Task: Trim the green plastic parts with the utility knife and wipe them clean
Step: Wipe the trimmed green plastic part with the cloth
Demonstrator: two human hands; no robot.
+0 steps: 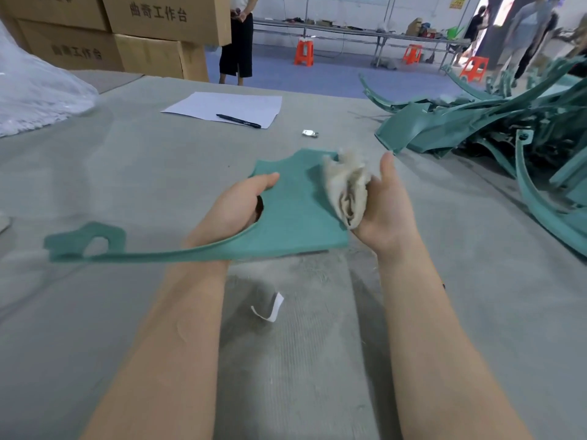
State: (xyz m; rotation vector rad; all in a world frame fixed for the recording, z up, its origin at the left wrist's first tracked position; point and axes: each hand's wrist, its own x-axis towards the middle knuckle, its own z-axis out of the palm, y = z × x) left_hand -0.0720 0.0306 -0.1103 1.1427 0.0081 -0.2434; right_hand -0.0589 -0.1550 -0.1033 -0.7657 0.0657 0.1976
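Just over the bench (413, 312), wiping apparently in hand, green part (295, 211) pinched by its edge in the left grip (235, 204), wadded rag (346, 188) clutched in the right grip (384, 211) against its right side, next likely needing a firm sweep across the face.

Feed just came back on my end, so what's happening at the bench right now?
The left hand holds a green plastic part up off the grey table, thumb on top. The right hand grips a wadded off-white rag against the part's flat face, so this looks like the wiping step. A pile of green parts lies at the far right.
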